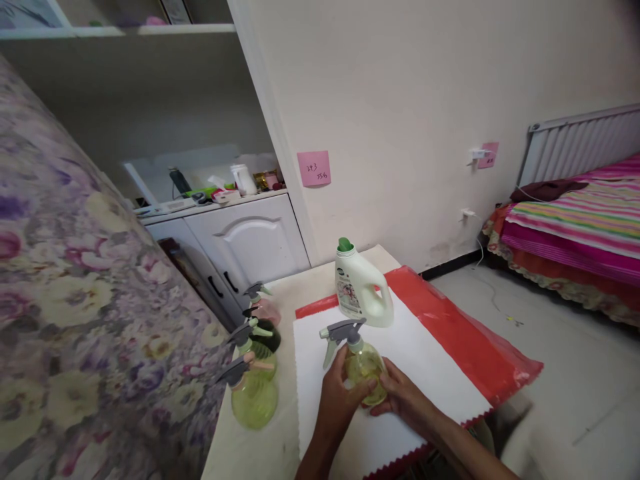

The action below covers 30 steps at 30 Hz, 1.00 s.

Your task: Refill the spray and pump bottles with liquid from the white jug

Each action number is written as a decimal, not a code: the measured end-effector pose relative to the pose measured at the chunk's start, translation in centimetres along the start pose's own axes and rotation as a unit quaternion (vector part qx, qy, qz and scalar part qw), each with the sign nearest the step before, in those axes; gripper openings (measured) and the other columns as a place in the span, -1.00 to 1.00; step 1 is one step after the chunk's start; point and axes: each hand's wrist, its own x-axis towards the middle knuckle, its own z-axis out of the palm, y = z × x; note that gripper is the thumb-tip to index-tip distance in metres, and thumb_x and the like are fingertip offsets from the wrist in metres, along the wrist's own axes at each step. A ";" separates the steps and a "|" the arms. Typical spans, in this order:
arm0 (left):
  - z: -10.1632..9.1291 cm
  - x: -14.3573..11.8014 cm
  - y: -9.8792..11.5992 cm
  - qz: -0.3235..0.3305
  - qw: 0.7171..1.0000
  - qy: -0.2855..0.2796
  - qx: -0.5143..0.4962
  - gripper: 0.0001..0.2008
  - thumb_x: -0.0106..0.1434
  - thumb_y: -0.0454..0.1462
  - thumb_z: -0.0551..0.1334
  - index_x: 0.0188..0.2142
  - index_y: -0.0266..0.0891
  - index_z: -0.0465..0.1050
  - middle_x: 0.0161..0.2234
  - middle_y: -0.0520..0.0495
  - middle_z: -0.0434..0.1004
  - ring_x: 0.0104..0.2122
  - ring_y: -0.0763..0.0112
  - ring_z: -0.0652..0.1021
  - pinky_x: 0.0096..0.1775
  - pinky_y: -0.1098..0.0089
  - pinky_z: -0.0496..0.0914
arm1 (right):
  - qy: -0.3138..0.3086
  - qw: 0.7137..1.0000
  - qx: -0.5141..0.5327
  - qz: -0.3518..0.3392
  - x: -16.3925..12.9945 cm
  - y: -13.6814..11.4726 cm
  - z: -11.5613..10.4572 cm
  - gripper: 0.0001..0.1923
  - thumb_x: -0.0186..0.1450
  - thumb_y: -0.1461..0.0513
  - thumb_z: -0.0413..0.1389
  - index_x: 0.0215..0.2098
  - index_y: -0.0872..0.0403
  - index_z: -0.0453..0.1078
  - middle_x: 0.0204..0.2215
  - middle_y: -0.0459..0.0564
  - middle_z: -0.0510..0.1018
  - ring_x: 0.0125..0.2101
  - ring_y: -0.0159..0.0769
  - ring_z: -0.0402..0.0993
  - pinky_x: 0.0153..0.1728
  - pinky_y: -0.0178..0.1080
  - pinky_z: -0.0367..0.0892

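A yellow-green spray bottle (364, 363) with a grey trigger head stands on a white cloth (425, 363). My left hand (340, 393) wraps its left side and my right hand (403, 393) holds its right side, so both hands grip the bottle's body. Just behind it stands a white detergent jug (361, 288) with a green cap and a side handle, untouched.
Three more spray bottles (255, 373) line the table's left edge beside a floral-covered surface (75, 300). A red plastic sheet (465, 333) lies under the cloth. White cabinets (250, 240) stand behind, a striped bed (575, 227) and radiator at right.
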 end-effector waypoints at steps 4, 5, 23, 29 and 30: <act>-0.1 0.4 -1.3 0.002 0.999 0.035 0.042 -0.23 0.00 -0.22 0.37 0.20 -0.26 0.18 0.09 -0.21 0.45 0.06 0.10 0.47 0.07 0.22 0.36 | 0.043 0.988 -0.129 -0.076 0.5 0.1 -1.2 -0.33 0.10 0.00 0.29 0.11 -0.07 0.20 0.07 0.09 0.42 0.01 -0.03 0.42 -0.05 0.01 0.36; -0.2 0.5 -1.7 -0.003 0.998 0.044 0.053 -0.22 0.00 -0.22 0.37 0.20 -0.27 0.18 0.10 -0.21 0.44 0.06 0.09 0.46 0.08 0.22 0.35 | 0.049 0.981 -0.158 -0.098 0.6 0.1 -1.3 -0.31 0.08 0.03 0.31 0.12 -0.08 0.19 0.10 0.08 0.39 0.06 -0.02 0.37 0.03 0.03 0.30; 1.6 1.7 -5.3 -0.066 0.982 0.069 0.164 -0.23 -0.04 -0.26 0.33 0.19 -0.37 0.22 0.10 -0.24 0.44 0.12 0.05 0.40 0.14 0.24 0.26 | 0.142 0.901 -0.385 -0.142 1.0 3.2 -3.8 -0.26 0.11 0.18 0.24 0.23 -0.05 0.13 0.21 0.08 0.30 0.20 -0.04 0.21 0.21 0.06 0.10; 0.7 1.3 -6.0 -0.074 0.991 0.010 0.113 -0.23 -0.04 -0.31 0.31 0.20 -0.23 0.22 0.11 -0.16 0.44 0.07 0.10 0.45 0.08 0.24 0.32 | 0.147 0.894 -0.395 -0.150 0.8 2.6 -3.0 -0.17 0.08 0.14 0.28 0.25 -0.01 0.06 0.25 0.12 0.22 0.22 -0.04 0.16 0.22 0.06 0.08; 0.4 1.3 -6.1 -0.076 0.992 0.000 0.102 -0.26 -0.03 -0.30 0.31 0.19 -0.22 0.24 0.11 -0.15 0.43 0.07 0.11 0.45 0.08 0.25 0.32 | 0.147 0.894 -0.394 -0.154 0.9 2.4 -2.7 -0.16 0.08 0.13 0.28 0.26 -0.01 0.04 0.25 0.12 0.21 0.23 -0.04 0.15 0.23 0.05 0.08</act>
